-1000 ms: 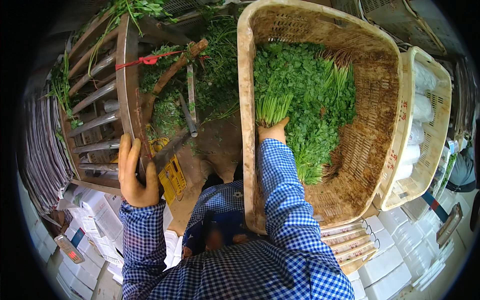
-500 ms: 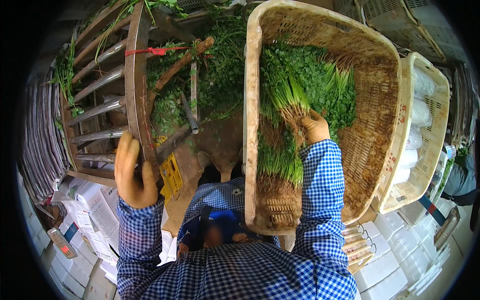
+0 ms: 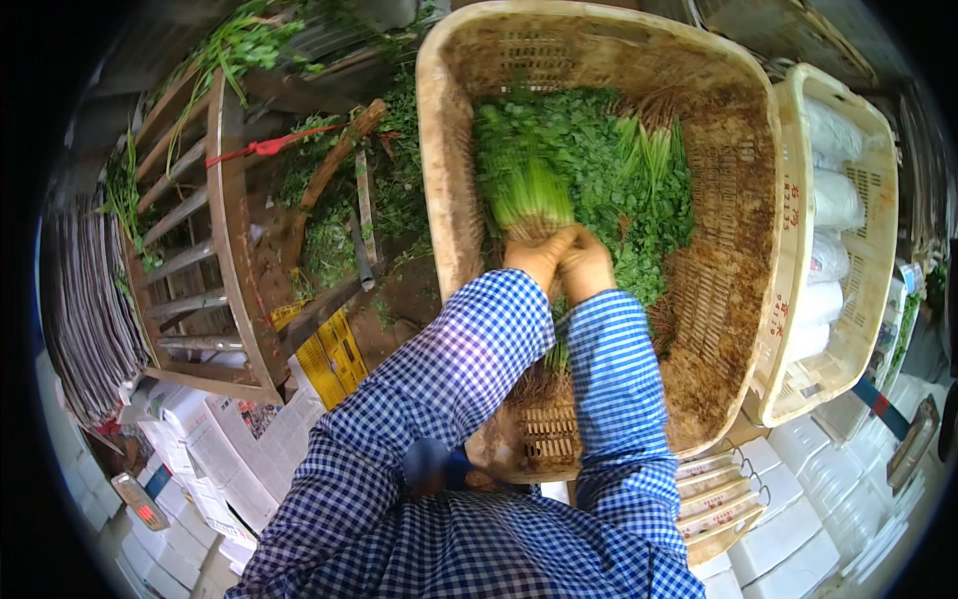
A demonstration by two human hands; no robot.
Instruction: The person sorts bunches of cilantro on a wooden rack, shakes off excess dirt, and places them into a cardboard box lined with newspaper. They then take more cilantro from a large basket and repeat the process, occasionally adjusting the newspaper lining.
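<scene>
While both checked sleeves are reaching over the big dirt-stained crate, the left hand and the right hand are meeting at the root end of a leafy green bunch, their bent fingers closing around it with the tips partly hidden; the bunch is showing inside the crate near its left wall, its roots pointing toward the person, more greens are lying to its right, a smaller pale crate is holding plastic-wrapped bundles just beside, and a slatted rack is standing on the left
</scene>
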